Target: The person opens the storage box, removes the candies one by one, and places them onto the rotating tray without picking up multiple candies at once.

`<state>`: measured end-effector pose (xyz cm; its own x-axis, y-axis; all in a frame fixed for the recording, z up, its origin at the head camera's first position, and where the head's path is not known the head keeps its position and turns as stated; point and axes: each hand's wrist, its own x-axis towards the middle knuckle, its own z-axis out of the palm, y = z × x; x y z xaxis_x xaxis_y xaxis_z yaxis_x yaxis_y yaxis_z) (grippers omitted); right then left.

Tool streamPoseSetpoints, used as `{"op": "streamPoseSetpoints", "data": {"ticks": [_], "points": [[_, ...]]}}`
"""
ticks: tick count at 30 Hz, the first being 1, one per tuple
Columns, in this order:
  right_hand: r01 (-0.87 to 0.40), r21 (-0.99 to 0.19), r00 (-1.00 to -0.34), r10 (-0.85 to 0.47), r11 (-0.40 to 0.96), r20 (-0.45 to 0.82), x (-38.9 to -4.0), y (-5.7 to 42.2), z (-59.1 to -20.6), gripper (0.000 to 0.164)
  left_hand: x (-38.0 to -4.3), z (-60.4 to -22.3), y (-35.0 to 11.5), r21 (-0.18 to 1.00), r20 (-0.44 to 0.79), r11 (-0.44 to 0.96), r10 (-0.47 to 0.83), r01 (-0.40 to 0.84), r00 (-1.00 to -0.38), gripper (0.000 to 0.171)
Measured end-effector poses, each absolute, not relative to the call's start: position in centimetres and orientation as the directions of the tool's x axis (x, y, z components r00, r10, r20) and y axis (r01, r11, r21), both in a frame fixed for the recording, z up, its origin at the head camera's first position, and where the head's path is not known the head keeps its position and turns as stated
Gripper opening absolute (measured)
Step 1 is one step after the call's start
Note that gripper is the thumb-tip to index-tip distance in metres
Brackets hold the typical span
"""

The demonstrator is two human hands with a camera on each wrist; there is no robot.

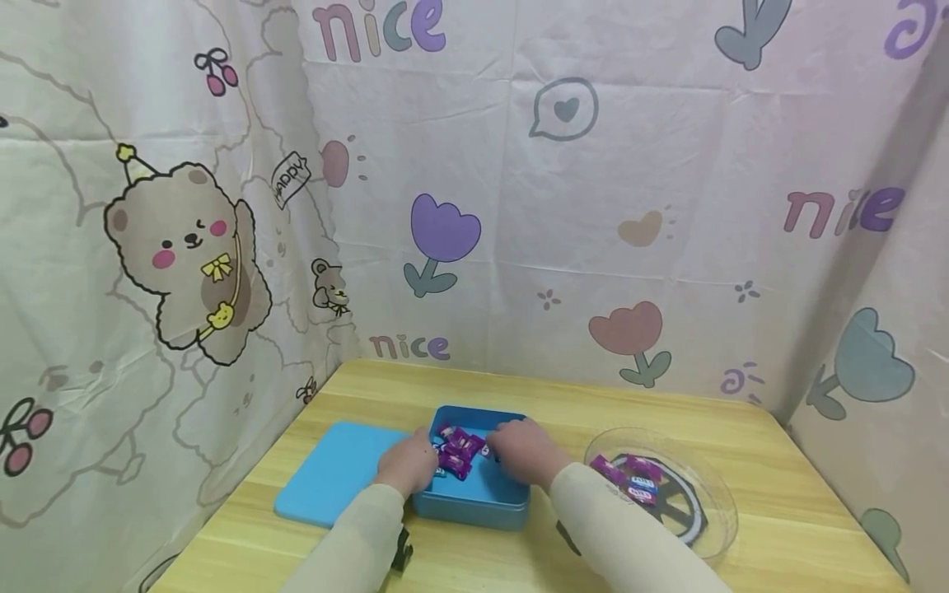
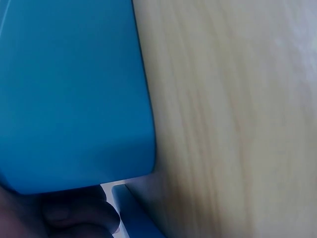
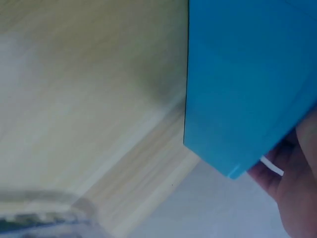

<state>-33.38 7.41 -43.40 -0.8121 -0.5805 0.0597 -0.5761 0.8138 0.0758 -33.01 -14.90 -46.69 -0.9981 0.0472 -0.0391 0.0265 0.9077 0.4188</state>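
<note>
A blue rectangular box point(image 1: 469, 512) stands open on the table with several purple-wrapped candies point(image 1: 461, 445) inside, mostly toward its left half. My left hand point(image 1: 408, 463) grips the box's left side; curled fingers point(image 2: 81, 213) show past the blue wall in the left wrist view. Over the right rim reaches my right hand point(image 1: 526, 450), its fingers bent down into the box. A small white-and-blue candy point(image 1: 485, 450) shows right at those fingertips. In the right wrist view the box wall hides the fingertips, so I cannot tell whether they pinch a candy.
A flat blue lid point(image 1: 334, 469) lies left of the box. To the right stands a round clear container point(image 1: 725, 502) with several candies point(image 1: 641, 486) in it, partly behind my right sleeve. A black object point(image 1: 402, 550) shows beside the left sleeve. Printed curtains point(image 1: 504, 313) surround the table.
</note>
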Motion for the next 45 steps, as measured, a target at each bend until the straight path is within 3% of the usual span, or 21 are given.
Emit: {"op": "streamPoseSetpoints", "data": {"ticks": [9, 17, 31, 38, 45], "points": [[-0.545, -0.021, -0.833, -0.538, 0.838, 0.131, -33.0, 9.9, -41.4, 0.005, -33.1, -46.5, -15.1, 0.413, -0.035, 0.910, 0.057, 0.038, -0.998, 0.054], [-0.507, -0.012, -0.840, -0.491, 0.862, 0.230, -33.6, 14.6, -41.0, 0.018, -33.1, -46.6, -15.1, 0.417, -0.043, 0.908, 0.062, 0.038, -0.997, 0.054], [-0.338, -0.133, -0.941, -0.330, 0.932, 0.077, -33.2, 22.2, -40.8, 0.023, -33.1, -46.6, -15.1, 0.415, -0.052, 0.910, 0.051, 0.025, -0.997, 0.056], [-0.250, -0.138, -0.967, -0.254, 0.958, -0.016, -33.0, 23.5, -41.4, 0.023, -33.0, -46.4, -15.0, 0.403, -0.052, 0.915, 0.052, 0.026, -0.997, 0.057], [-0.207, -0.154, -0.976, -0.214, 0.966, -0.033, -33.4, 23.5, -41.9, 0.021, -33.1, -46.6, -15.0, 0.393, -0.050, 0.919, 0.054, 0.030, -0.997, 0.056]]}}
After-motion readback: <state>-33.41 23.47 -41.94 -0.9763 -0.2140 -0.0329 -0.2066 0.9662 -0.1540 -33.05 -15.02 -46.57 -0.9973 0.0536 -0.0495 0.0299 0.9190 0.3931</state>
